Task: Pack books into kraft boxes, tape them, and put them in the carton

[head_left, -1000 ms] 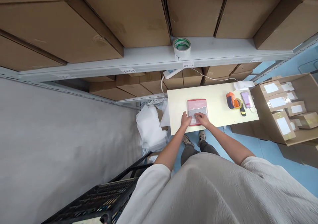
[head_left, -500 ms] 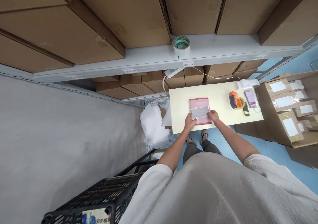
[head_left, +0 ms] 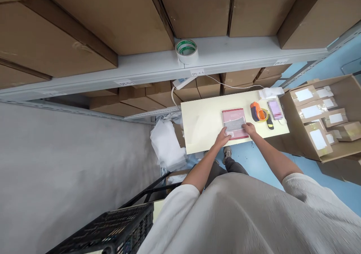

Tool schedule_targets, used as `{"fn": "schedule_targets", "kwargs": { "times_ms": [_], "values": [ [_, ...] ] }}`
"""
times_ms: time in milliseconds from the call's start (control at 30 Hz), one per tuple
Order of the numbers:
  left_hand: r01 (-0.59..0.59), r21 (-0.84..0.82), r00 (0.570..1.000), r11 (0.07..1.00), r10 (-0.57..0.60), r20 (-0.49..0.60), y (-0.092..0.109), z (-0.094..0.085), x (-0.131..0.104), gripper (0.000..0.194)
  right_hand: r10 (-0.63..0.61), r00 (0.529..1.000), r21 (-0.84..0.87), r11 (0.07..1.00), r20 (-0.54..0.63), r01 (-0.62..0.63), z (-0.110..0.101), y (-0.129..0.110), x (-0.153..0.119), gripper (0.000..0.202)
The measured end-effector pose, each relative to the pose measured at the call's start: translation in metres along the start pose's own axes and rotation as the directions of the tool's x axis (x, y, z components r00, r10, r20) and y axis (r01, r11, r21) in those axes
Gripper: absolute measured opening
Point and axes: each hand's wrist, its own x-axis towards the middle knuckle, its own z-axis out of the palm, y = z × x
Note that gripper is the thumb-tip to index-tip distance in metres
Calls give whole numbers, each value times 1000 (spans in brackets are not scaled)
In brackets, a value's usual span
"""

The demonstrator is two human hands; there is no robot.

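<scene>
A flat pink book with red borders and a grey band across its middle lies on the cream tabletop. My left hand grips its near left corner, beside a small white label. At the right edge, my right hand pinches the book near the end of the grey band. Just right of the book are an orange and dark blue tape dispenser, a yellow tape roll and a black and yellow cutter.
A blurred purple phone-like item lies at the table's right end. A large open carton holding small labelled boxes stands beyond. Above the table runs a grey shelf bearing cartons and a tape roll. A black crate is lower left.
Both hands have slid the book to the right along the table, closer to the tape dispenser. My view has shifted to the right as well.
</scene>
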Motion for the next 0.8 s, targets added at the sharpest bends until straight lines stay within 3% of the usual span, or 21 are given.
{"fn": "schedule_targets", "kwargs": {
  "times_ms": [133,233,333,433,533,667,800],
  "values": [
    [-15,-34,999,999,16,46,0,13,11,90,115,993,33,993,-37,-114,-24,-4,-4,22],
    [-21,-63,998,998,25,50,-2,15,15,84,47,994,39,998,-103,-43,-34,-13,-15,26],
    [-54,-27,995,998,52,-86,1,7,14,61,-60,992,116,991,-111,73,-33,-29,-32,42],
    [-127,-64,957,990,106,-270,7,-9,4,35,-153,988,299,944,33,136,-22,-48,-47,53],
    [-194,-199,938,960,123,-323,11,-31,-11,25,-229,951,424,897,210,122,-3,-62,-55,56],
    [-211,-312,928,926,90,-362,5,-64,-31,31,-156,938,316,947,309,53,30,-64,-61,39],
    [-74,-251,912,965,-36,-408,-12,-95,-38,31,-64,951,150,989,304,19,64,-55,-64,36]
  ]
}}
